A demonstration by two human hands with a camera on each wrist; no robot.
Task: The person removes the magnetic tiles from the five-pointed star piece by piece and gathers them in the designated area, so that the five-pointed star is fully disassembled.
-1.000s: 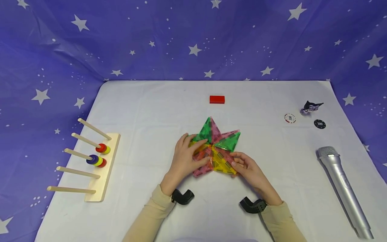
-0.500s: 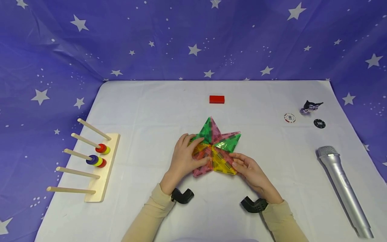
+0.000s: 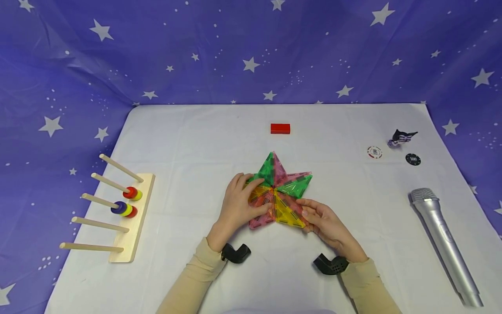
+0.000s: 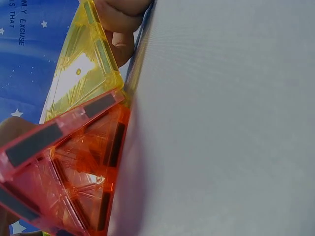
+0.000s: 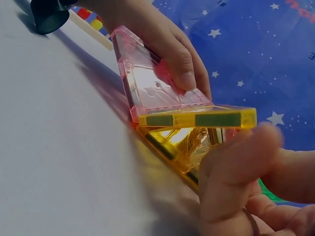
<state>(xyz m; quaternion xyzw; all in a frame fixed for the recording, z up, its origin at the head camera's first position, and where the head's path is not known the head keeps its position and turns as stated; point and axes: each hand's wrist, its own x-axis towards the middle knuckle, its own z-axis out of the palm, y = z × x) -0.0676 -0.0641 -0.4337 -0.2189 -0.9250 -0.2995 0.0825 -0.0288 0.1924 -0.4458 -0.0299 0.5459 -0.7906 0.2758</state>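
the star of magnetic tiles (image 3: 279,189) lies flat near the middle of the table (image 3: 196,139), made of green, pink and yellow triangles meeting at one centre. the left hand (image 3: 240,205) rests on the star's left side, fingers spread flat over the pink and orange pieces and pressing them down; the left wrist view shows only the tile edges against the cloth, with a fingertip behind them. the right hand (image 3: 322,220) is at the lower right point, thumb and fingers pinching the edge of the yellow tile (image 3: 286,213), and in the right wrist view that tile (image 5: 197,123) sits tilted, its near edge lifted off the cloth beside a pink one (image 5: 152,88).

over the last second very little has moved: the star keeps its shape and place, the left hand stays where it was, and the right hand has slid only slightly along the yellow tile's edge. that suggests fine adjustment of one piece, with the rest of the figure already settled.

a red block (image 3: 280,128) lies toward the far edge. a wooden peg rack (image 3: 131,218) with coloured rings sits by the left edge. two poker chips (image 3: 374,152), a small figure (image 3: 401,137) and a silver microphone (image 3: 445,244) lie along the right side.
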